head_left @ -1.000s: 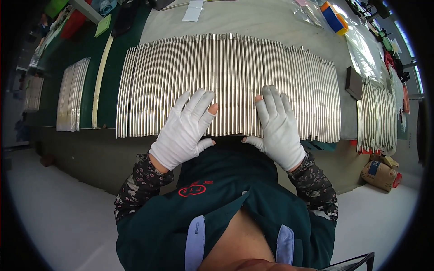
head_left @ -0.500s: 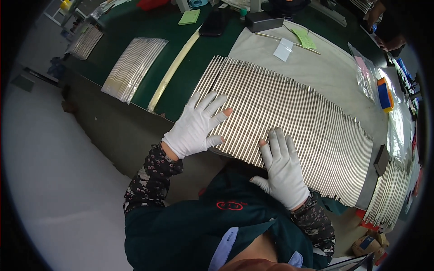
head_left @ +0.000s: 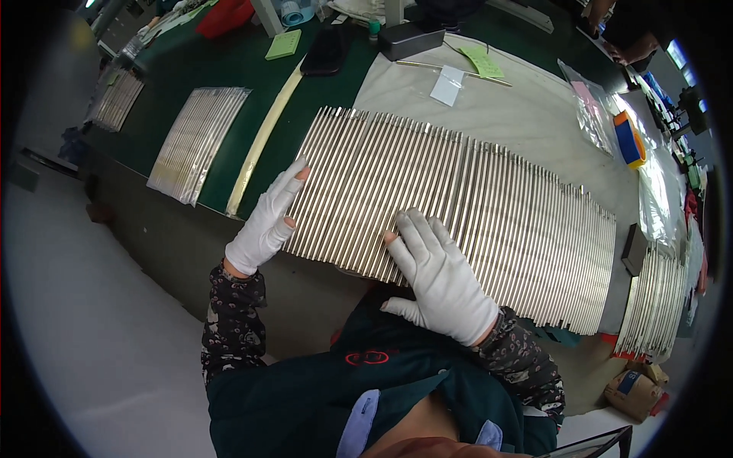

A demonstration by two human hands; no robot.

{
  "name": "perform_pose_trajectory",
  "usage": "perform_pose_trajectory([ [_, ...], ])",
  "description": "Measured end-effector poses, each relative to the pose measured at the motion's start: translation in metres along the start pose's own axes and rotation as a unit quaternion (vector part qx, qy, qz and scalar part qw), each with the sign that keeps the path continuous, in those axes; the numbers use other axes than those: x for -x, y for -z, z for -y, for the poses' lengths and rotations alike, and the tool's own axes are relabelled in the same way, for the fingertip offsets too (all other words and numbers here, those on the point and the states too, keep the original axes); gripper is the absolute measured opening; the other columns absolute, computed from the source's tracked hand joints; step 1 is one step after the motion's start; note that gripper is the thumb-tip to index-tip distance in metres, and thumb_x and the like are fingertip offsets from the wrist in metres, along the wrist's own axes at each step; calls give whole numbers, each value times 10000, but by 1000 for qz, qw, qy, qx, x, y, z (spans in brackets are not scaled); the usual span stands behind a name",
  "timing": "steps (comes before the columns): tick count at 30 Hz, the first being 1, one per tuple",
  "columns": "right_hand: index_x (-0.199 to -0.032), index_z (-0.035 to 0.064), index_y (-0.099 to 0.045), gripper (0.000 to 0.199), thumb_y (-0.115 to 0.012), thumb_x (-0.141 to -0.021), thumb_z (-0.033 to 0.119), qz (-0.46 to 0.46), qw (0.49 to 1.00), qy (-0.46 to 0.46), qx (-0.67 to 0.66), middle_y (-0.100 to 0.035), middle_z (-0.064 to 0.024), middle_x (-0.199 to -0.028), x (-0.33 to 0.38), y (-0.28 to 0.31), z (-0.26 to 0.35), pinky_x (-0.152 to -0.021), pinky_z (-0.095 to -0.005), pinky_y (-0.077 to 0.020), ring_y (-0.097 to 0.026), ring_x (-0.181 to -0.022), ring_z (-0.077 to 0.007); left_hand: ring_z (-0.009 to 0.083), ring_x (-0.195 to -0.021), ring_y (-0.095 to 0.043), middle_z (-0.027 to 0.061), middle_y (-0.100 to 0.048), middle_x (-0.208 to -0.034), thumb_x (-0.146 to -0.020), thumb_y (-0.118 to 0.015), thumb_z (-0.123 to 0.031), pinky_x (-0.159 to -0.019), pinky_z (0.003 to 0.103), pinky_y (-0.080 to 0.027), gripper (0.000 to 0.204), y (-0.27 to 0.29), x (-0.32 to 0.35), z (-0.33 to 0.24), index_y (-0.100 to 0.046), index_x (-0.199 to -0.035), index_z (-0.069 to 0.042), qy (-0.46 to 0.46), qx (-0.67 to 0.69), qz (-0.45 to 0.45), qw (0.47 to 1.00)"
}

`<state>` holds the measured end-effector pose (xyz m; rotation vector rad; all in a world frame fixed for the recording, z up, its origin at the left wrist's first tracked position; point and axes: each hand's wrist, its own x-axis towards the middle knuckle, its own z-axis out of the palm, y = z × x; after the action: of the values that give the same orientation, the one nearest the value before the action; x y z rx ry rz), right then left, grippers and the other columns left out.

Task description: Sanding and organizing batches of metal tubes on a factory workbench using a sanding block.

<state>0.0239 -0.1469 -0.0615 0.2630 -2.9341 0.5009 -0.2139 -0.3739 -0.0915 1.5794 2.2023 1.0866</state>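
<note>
A broad row of thin, shiny metal rods (head_left: 504, 221) lies side by side on the table in front of me, with narrow gaps splitting it into groups. My left hand (head_left: 267, 221), in a white glove with bare thumb and index tips, stands on edge along the row's left end, its fingers stretched out. On top of the rods near the middle, my right hand (head_left: 439, 278) rests flat in a matching glove, fingers extended and thumb apart. Neither hand grips anything. Part of the rods is hidden under the right hand.
Left of the row lie a pale yellow strip (head_left: 263, 137) and a plastic-wrapped bundle of rods (head_left: 198, 141). Behind are a phone (head_left: 326, 51), a dark box (head_left: 411, 40) and sticky notes (head_left: 481, 61). At right stand a tape roll (head_left: 630, 140), a dark block (head_left: 633, 249) and more rods (head_left: 651, 305).
My left hand has slid left off the rods' top to their left end and turned on edge. My right hand has moved left across the rods. Gaps between rod groups have appeared or shifted.
</note>
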Motion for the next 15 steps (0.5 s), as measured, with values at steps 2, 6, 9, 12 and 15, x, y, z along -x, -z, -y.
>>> perform_pose_trajectory([
  [2, -1428, -51, -423, 929, -692, -801, 580, -25, 998, -32, 55, -439, -278, -1451, 23, 17, -14, -1178, -537, -299, -382, -1401, -455, 373, -1497, -315, 216, -318, -1618, -968, -276, -760, -1234, 451, -211, 941, 3, 1, 5, -309, -1582, -48, 19, 67, -29, 997],
  [6, -1445, -70, -388, 913, -526, -903, 652, -36, 967, -188, 166, -399, -323, -1474, 78, 45, -66, -1155, -572, -317, -372, -1391, -504, 344, -1449, -404, 223, -444, -1536, -986, -307, -736, -1223, 454, -261, 939, 2, 0, 22, -381, -1520, 33, 58, 168, -120, 977],
  [9, -1451, -80, -387, 867, -533, -928, 596, -64, 957, -260, 113, -376, -331, -1496, 107, 40, -85, -1166, -582, -299, -353, -1402, -513, 347, -1409, -453, 247, -479, -1492, -992, -296, -735, -1200, 491, -302, 919, -1, 2, 33, -406, -1504, 21, 48, 225, -164, 959],
  [12, -1462, -86, -369, 862, -565, -912, 548, -49, 957, -228, 174, -364, -334, -1503, 113, 27, -89, -1181, -585, -273, -334, -1415, -514, 347, -1400, -465, 227, -488, -1494, -987, -281, -747, -1199, 495, -301, 893, -3, 5, 37, -436, -1501, -33, 64, 214, -163, 961],
  [15, -1433, -114, -377, 857, -615, -880, 495, -57, 969, -202, 128, -379, -320, -1488, 94, 18, -84, -1192, -572, -251, -335, -1420, -488, 346, -1396, -471, 217, -494, -1494, -986, -277, -749, -1199, 498, -301, 881, 0, 6, 37, -447, -1500, -54, 73, 196, -154, 966],
])
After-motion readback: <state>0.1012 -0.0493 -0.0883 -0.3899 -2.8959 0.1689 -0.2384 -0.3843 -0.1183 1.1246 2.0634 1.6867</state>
